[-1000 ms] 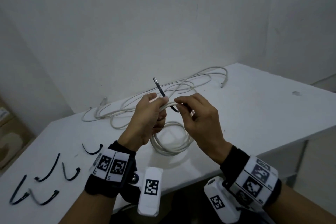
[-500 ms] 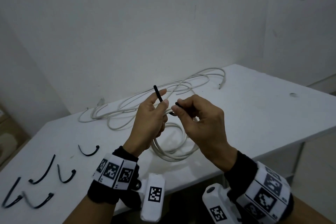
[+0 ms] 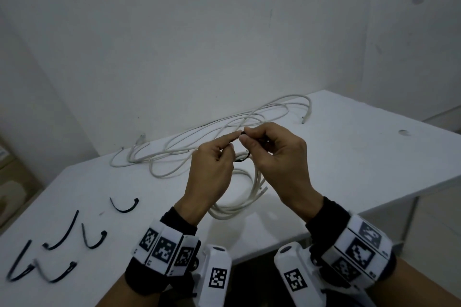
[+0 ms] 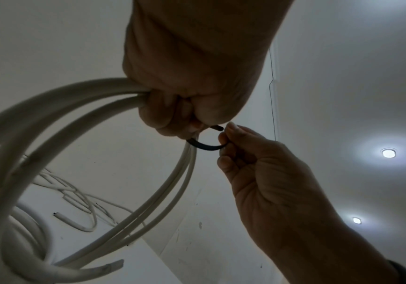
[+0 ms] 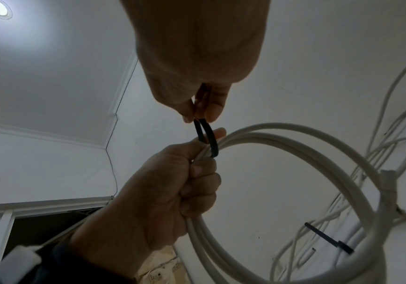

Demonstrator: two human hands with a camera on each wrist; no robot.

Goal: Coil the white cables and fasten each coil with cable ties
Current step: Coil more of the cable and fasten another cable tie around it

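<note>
I see coil (image 3: 239, 197) held above surface (image 3: 349, 157): light, springy, left hand (image 3: 212, 169) curled round strands. Right hand (image 3: 279, 157) fingers (image 5: 215, 107) pinching black tie (image 5: 209, 138), thin, bendy, slippery; I'd grip near tip.

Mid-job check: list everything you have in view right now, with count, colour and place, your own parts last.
cable coil: one, white, held up over the table's near edge
cable tie in use: one, black, looped round the coil's strands
loose cables: a tangle, count unclear, white, far side of the table
spare cable ties: five, black, near left of the table
table: one, white, against the wall
ceiling lights: two seen from the left wrist, white
left hand: grips the coil
right hand: pinches the tie's ends
</note>
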